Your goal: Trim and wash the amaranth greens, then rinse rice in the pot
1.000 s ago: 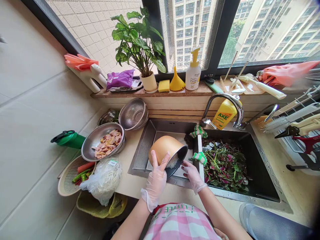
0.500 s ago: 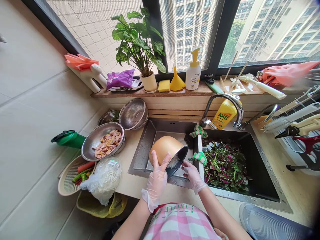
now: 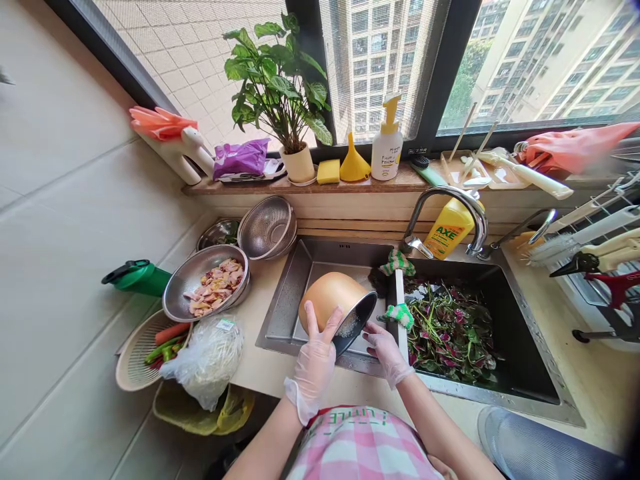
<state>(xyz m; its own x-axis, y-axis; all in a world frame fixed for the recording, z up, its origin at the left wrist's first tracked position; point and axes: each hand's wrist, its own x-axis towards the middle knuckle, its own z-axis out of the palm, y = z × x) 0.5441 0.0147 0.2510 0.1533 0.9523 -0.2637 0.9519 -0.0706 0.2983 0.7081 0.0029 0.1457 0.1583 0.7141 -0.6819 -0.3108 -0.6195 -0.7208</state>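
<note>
A gold inner pot [image 3: 330,295] with a dark inside is tipped over the left sink basin [image 3: 285,320], its mouth facing right and down. Wet white rice grains [image 3: 349,325] lie against its lower inner wall. My left hand [image 3: 317,357], in a clear disposable glove, grips the pot's near side, two fingers spread up the outside. My right hand [image 3: 387,351], gloved likewise, is cupped at the lower right of the mouth, fingers stretched towards the rim and apart. Whether its fingertips bear on the rim I cannot tell.
Leafy greens [image 3: 450,333] fill the right basin, beyond a divider [image 3: 401,300] with green-striped cloths. The faucet [image 3: 480,227] arches behind. At left stand a bowl of cut meat [image 3: 175,293], a colander [image 3: 267,230], a bagged bundle [image 3: 207,360] and a vegetable basket [image 3: 130,357].
Hardly anything differs. Both hands and the tilted pot stay in place, with the left hand and the pot shifted only very slightly to the right.
</note>
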